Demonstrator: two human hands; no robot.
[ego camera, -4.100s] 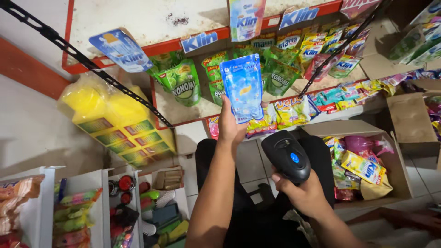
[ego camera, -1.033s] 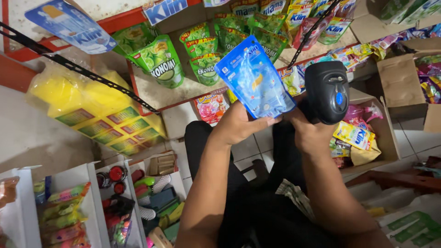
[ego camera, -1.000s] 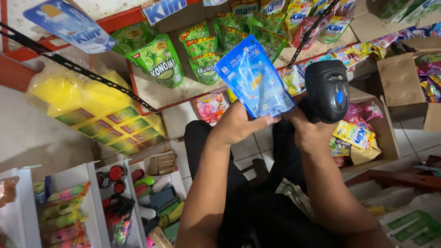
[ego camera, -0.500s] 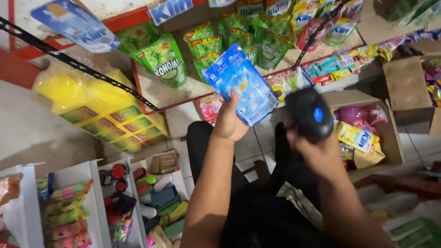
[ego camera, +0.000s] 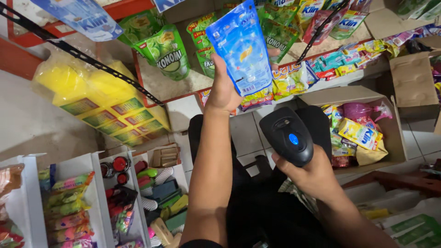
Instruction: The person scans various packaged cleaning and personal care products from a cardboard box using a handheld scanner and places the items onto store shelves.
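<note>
Lower right of frame: right hand (ego camera: 317, 177) wrapped tight around the grip of a black handheld barcode scanner (ego camera: 288, 135), blue button facing up, head aimed toward frame top. Left of centre: left forearm runs up to the left hand (ego camera: 223, 89), fingers and thumb pinched on the lower edge of a blue refill pouch (ego camera: 242, 48), held upright and slightly tilted, top centre, just above the scanner and not touching it. Right of scanner: open cardboard box (ego camera: 395, 133) of mixed sachets on the tiled floor. Lower left: white divider bins (ego camera: 96, 193) with small goods. Left middle: wrapped yellow cartons (ego camera: 98, 103). Top of frame: red-edged shelf (ego camera: 151, 98) with green pouches (ego camera: 167, 53).
</note>
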